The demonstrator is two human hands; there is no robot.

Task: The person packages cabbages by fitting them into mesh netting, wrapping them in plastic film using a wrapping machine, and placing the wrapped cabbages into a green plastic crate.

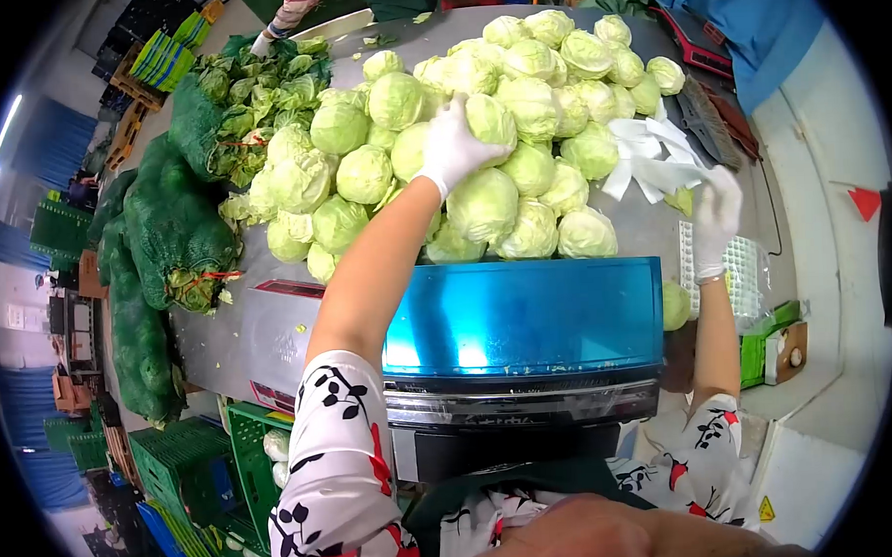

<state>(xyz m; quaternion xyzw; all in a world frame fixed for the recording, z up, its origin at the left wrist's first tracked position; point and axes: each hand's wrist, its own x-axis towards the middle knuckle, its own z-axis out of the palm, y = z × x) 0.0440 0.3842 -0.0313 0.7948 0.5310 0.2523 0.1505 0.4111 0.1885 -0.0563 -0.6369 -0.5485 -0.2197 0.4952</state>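
The left hand's thumb and fingers are spread around a cabbage amid the heap; whether it is firmly grasped cannot be told. Any lift is best kept straight, lest the heap be rolled. Rightward, white strips are neared by the right hand, its hold unclear.

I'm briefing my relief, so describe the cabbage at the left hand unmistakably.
Beyond the blue panel lies a cabbage heap, with the gloved left hand on it. The cabbage sits right of that hand; unlike its neighbours, it has the thumb along its near edge.
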